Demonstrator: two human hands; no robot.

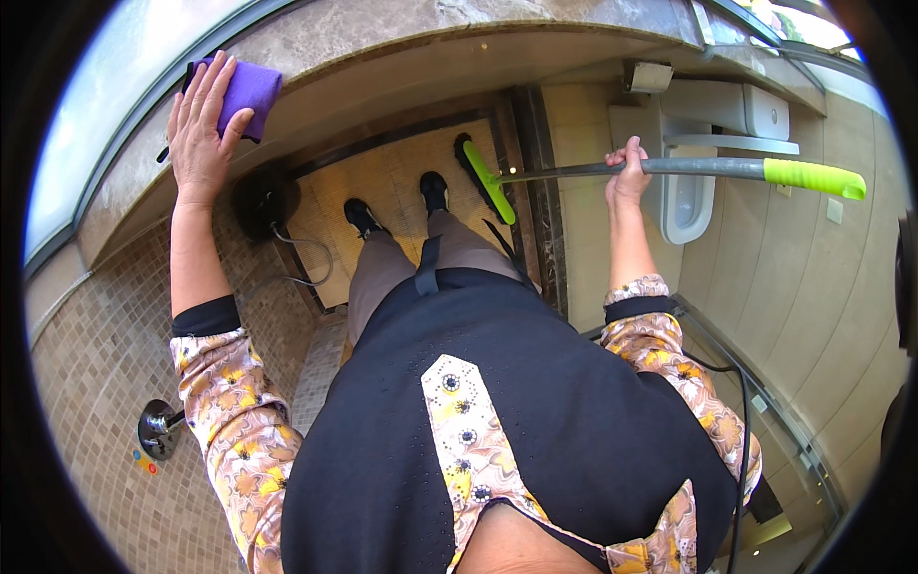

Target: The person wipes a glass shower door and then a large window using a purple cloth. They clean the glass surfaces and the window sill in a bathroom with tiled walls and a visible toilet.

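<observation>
My left hand [204,129] lies with spread fingers on a folded purple cloth [254,90], on the marble window ledge [330,43] at the upper left. The cloth has a dark edge; whether the fingers grip it cannot be told. My right hand [627,176] is closed around the grey pole of a long-handled brush [566,172]. Its lime green grip [814,178] points to the right. The green brush head [489,183] with dark bristles is near the floor, beside my right shoe [434,192].
A white toilet [688,194] stands at the right, below a paper holder [649,77]. A shower hose [326,251] curves near my left shoe [362,217]. A shower valve [159,429] is on the mosaic wall at the left. Dark stone sills [545,215] edge the shower floor.
</observation>
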